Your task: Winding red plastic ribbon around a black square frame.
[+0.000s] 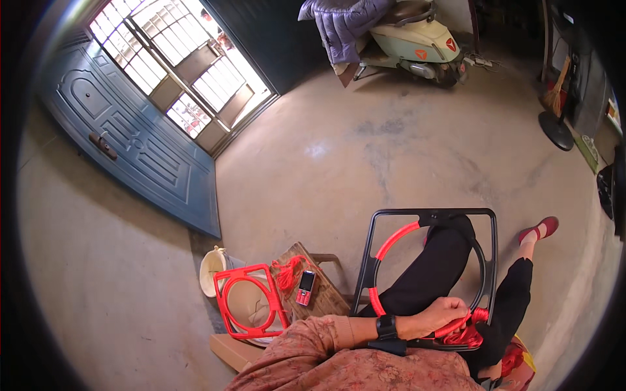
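Head view: we note brown floor (306,182), blue door (134,137) upper left, scooter (417,49) upper right. Lower right, left hand (442,317) pinches red ribbon (464,336) at black frame (370,269); right hand's state we cannot tell.

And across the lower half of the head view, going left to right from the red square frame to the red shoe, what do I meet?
Red square frame → mobile phone → black frame → red shoe. The left hand is left out, since it overlaps the black frame.
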A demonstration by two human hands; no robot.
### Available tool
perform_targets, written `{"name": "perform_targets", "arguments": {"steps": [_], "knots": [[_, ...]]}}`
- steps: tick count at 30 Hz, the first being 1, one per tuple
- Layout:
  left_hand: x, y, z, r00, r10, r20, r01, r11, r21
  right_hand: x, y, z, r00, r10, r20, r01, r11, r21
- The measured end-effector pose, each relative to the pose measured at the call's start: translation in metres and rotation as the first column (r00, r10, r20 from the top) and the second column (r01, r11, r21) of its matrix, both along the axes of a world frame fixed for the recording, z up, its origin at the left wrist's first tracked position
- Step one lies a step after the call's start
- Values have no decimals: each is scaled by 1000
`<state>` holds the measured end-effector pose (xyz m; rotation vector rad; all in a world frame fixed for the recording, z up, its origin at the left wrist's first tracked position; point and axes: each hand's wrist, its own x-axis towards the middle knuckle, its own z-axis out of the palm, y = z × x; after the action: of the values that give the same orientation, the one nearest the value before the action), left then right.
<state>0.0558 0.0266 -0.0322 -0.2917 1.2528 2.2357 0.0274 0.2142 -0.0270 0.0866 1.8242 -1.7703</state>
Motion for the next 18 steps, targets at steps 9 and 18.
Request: {"name": "perform_targets", "arguments": {"steps": [9,18], "knots": [[-8,-8,43,994,-74,76,83,989,-124,14,39,-10,959,-281,15,282,955,-90],[-14,-6,33,971,-36,236,26,999,46,35,110,-45,687,-715,130,695,594,-405]]}}
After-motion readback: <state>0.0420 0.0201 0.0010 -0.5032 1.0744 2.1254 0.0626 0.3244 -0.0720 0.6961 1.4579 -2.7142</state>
